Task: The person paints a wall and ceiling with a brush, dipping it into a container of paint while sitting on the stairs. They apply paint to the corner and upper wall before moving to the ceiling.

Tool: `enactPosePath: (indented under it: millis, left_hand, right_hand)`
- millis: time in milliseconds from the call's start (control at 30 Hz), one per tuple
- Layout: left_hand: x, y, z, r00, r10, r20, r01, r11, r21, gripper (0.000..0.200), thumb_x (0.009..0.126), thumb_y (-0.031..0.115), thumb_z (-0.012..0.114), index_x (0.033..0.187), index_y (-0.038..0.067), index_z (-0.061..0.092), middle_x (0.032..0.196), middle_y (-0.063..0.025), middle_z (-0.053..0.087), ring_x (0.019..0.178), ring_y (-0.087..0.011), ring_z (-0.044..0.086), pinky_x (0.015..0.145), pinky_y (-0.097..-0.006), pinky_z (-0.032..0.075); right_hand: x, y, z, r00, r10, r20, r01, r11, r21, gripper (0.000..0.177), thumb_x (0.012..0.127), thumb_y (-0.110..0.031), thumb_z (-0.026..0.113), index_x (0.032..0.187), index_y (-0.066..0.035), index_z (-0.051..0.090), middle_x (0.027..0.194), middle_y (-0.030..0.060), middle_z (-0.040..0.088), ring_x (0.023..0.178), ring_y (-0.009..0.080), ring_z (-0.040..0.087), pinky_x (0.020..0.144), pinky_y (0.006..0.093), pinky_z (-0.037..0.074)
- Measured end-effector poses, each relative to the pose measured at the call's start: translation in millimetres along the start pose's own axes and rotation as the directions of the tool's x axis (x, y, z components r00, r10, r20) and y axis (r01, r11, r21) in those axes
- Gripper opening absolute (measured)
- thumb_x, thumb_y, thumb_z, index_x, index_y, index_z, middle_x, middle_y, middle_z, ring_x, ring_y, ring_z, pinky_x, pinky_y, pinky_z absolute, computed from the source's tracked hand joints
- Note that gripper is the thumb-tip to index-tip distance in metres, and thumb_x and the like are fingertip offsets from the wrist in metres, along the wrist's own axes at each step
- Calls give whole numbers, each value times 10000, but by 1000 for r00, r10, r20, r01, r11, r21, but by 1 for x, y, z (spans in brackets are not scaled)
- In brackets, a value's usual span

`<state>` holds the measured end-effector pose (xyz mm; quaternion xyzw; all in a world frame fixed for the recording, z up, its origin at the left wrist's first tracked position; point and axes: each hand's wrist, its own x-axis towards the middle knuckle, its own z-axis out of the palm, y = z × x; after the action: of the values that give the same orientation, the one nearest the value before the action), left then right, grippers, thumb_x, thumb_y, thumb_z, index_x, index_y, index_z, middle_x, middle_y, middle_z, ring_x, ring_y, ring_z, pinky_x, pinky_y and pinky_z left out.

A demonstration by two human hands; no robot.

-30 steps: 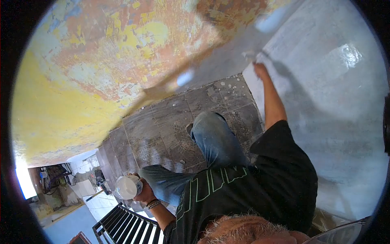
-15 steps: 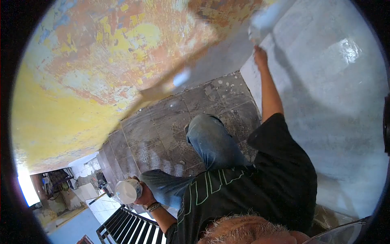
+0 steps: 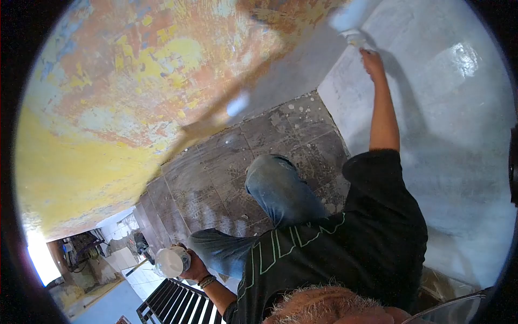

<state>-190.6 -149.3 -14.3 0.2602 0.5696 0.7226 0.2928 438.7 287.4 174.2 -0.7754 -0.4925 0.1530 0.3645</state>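
Observation:
My right hand (image 3: 372,59) is raised at the upper right and grips the handle of a paintbrush (image 3: 349,28), whose white-loaded head touches the corner where the freshly painted white wall (image 3: 458,135) meets the peeling yellow and orange wall (image 3: 135,92). My left hand (image 3: 195,265) hangs low at the lower left, wearing a bracelet, and holds a small white paint container (image 3: 171,262). Between the two hands I see my jeans-clad legs (image 3: 275,189) and my black shirt.
The grey tiled floor (image 3: 216,167) is spattered with white paint. A black metal grille (image 3: 172,305) lies at the bottom left. Beyond it a bright doorway shows tools, a box and clutter (image 3: 91,254).
My right hand has swept the brush up and to the right along the wall corner. My left hand with the container has stayed nearly still.

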Motion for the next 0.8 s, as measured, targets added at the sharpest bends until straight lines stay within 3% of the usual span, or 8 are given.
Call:
enactPosePath:
  millis: [100,333,400,433,533,567,600,800]
  left_hand:
    - [6,12,12,948,-316,-24,230,737,-636,564,778,398,464,1215,56,364,1191,-139,436,1086,-291,434,786,-409,435]
    - [14,22,40,981,-190,45,188,851,-491,450,785,132,452,1200,-6,345,1168,-154,460,1073,-273,454,780,-370,463]
    - [12,23,30,994,74,75,-105,763,638,450,789,138,453,1208,14,347,1180,-145,452,1069,-270,457,772,-372,464]
    - [9,24,27,995,63,83,-102,755,647,450,789,138,453,1208,14,347,1180,-145,452,1069,-270,457,772,-372,464]
    - [9,22,30,999,45,15,-43,719,693,470,789,191,473,1215,36,349,1187,-146,445,1082,-269,448,776,-379,462]
    - [12,22,30,985,-149,-90,155,985,71,481,788,220,477,1216,44,350,1185,-148,446,1085,-272,445,773,-382,464]
    - [13,24,30,933,-358,-45,266,766,-586,492,786,248,482,1218,52,352,1183,-149,448,1088,-275,442,770,-386,465]
    - [14,29,41,959,-282,-16,244,855,-458,534,785,327,476,1222,51,340,1167,-151,443,1055,-290,451,767,-357,463]
  right_hand:
    - [-18,-7,-5,993,5,-117,45,906,421,304,794,-365,522,731,-68,538,522,-8,431,379,82,372,328,229,278]
    - [5,81,121,977,176,119,-204,614,762,282,809,-375,516,676,-131,470,496,-35,383,349,66,315,313,217,236]
    - [-6,110,145,948,228,223,-312,507,803,339,778,-421,537,650,-114,468,509,-12,384,331,88,292,301,238,215]
    - [-12,131,157,942,246,227,-324,506,799,339,778,-421,537,650,-114,468,509,-12,384,331,88,292,301,238,215]
    - [-17,195,189,846,449,288,-533,684,498,346,781,-434,527,645,-116,521,531,-5,450,386,128,388,354,265,308]
    - [-21,212,196,887,417,198,-459,841,288,381,778,-452,516,681,-85,554,563,37,499,448,177,445,424,304,356]
    - [-27,213,196,924,361,123,-369,928,46,428,774,-470,506,717,-54,588,595,79,547,509,225,502,494,344,403]
    - [20,95,81,979,-166,119,204,847,-491,511,768,-495,474,700,0,581,650,149,570,627,277,550,611,370,408]
